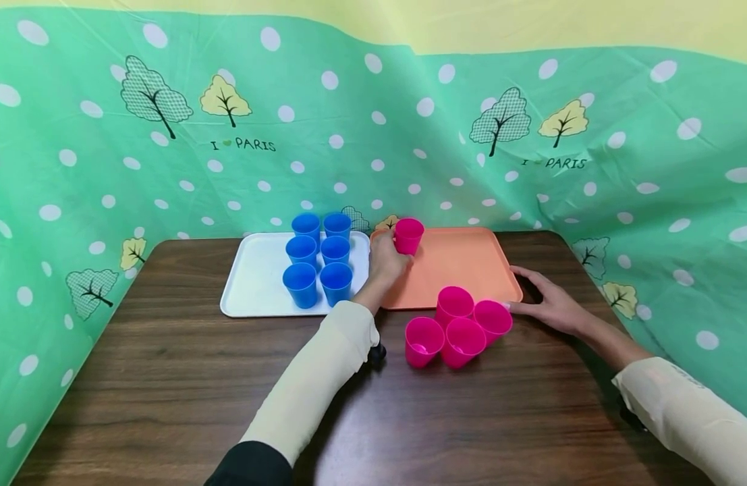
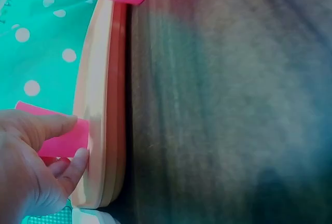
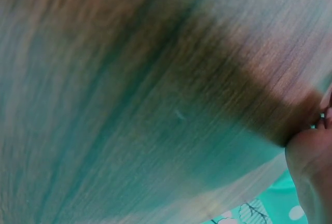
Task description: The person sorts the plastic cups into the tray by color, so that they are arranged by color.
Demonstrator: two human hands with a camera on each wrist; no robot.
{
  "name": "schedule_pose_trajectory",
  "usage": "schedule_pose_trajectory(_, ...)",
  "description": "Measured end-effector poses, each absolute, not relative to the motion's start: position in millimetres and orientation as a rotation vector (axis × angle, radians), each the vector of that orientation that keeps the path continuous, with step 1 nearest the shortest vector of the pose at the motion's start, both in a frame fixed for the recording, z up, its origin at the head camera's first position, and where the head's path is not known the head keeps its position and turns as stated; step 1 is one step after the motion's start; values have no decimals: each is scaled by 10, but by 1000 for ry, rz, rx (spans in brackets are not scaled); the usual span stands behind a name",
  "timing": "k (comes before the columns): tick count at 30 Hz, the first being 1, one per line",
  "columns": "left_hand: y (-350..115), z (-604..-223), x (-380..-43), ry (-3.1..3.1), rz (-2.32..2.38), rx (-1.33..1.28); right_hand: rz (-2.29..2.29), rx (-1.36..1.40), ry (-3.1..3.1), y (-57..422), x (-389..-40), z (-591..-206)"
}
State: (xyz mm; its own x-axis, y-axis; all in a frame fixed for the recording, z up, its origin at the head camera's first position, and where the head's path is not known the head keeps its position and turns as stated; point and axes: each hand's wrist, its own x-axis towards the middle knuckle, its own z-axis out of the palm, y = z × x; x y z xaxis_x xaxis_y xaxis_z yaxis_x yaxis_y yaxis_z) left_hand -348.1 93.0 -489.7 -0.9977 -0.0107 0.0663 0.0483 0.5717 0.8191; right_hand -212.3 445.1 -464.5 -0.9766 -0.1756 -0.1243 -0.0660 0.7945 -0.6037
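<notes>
My left hand grips a pink cup at the back left of the orange tray. In the left wrist view, the thumb and fingers close around that cup, its end right at the tray's surface. My right hand touches the tray's right side near the front corner, fingers extended, thumb close to the nearest of several loose pink cups. Those cups stand bunched together on the table in front of the tray. Only part of the right hand shows at the edge of the right wrist view.
Left of the orange tray lies a white tray, with several blue cups standing in two columns on its right half. Both trays lie at the back of a dark wooden table. A green dotted cloth hangs behind it.
</notes>
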Motion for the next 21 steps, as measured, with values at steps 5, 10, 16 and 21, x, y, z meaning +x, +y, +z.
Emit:
schedule_pose_trajectory(5,908,-4766,-3428,-2720,-1473,35,-918,-168,2805,4447,-2126,-4623)
schedule_pose_trajectory(10,894,-4685,-3374,-2698,-1496,111,-926,-165,2801,4449,-2114,-4633)
schedule_pose_trajectory(16,864,-4640,-3363,-2669,-1495,138,-927,-175,2804,4443,-2114,-4637)
schedule_pose_trajectory(21,847,-4593,-3356,-2657,-1532,143,-935,-178,2804,4437,-2121,-4635)
